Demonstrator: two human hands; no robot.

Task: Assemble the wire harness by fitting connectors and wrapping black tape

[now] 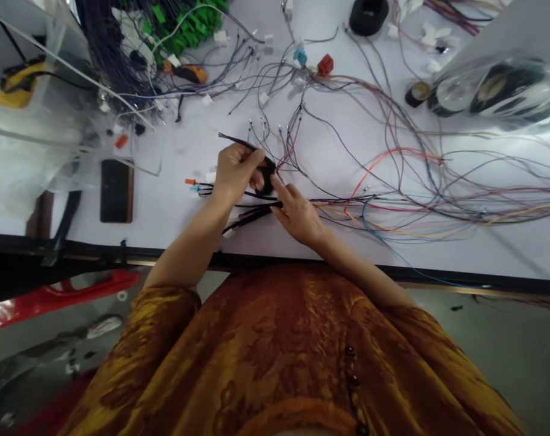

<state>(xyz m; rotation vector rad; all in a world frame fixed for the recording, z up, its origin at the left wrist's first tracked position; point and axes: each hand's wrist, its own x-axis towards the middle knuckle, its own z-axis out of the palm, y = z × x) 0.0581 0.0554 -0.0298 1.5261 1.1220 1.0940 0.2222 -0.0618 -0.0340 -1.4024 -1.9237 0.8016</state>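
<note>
My left hand (235, 172) is closed around a small roll of black tape (267, 177), with a black strip running up and left from it. My right hand (297, 213) pinches the wire bundle (256, 212) just below the roll. The bundle is wrapped black on its left part and lies across the white table (175, 206). To the right it fans out into loose red, blue, orange and dark wires (392, 206). Small white, orange and blue connectors (192, 181) end the bundle's left branches.
A dark phone (116, 191) lies left of my hands. Green connectors (184, 27), a red connector (325, 65), black tape rolls (368, 14) and a clear bag of rolls (497, 91) sit at the back. Clear plastic bins (25, 91) stand at the left.
</note>
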